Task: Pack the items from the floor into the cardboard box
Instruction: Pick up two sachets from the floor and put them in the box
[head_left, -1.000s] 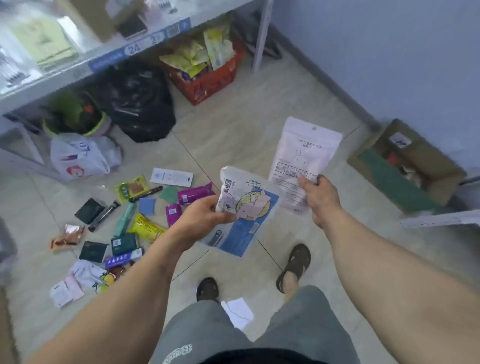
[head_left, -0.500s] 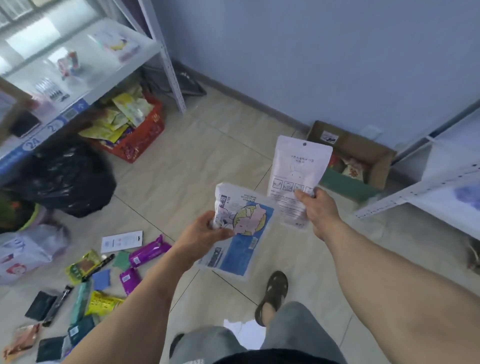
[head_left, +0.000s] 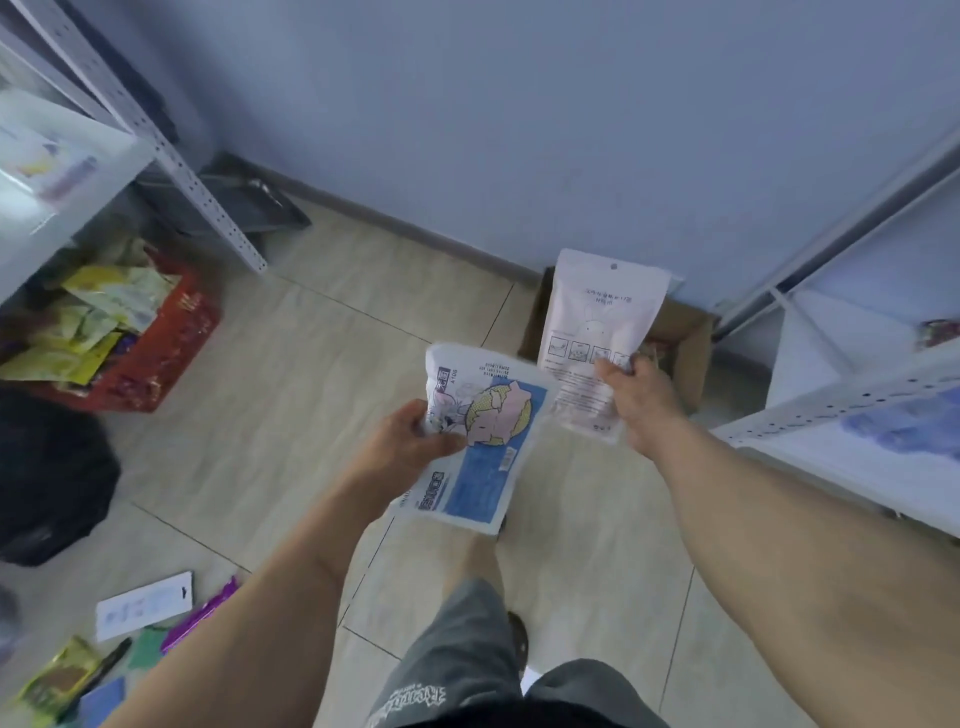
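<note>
My left hand (head_left: 404, 444) grips a white and blue cartoon-printed packet (head_left: 480, 441) by its left edge, above the floor tiles. My right hand (head_left: 636, 397) pinches a white resealable pouch (head_left: 602, 322) near its lower right side and holds it upright. That pouch hangs in front of the open cardboard box (head_left: 688, 353), which stands on the floor against the blue wall. Most of the box is hidden behind the pouch and my hand. Several loose items (head_left: 145, 610) lie on the floor at the lower left.
A red basket (head_left: 171, 343) full of yellow packets sits under the left shelf rack (head_left: 197, 176). A black bag (head_left: 47, 478) lies at the left edge. A white shelf (head_left: 852, 415) juts in from the right, close to the box. My legs and a sandal are below.
The view has swung right and forward toward the wall. The box has come closer and now lies behind the white pouch. Both hands keep their packets; the floor items have slid to the lower left.
</note>
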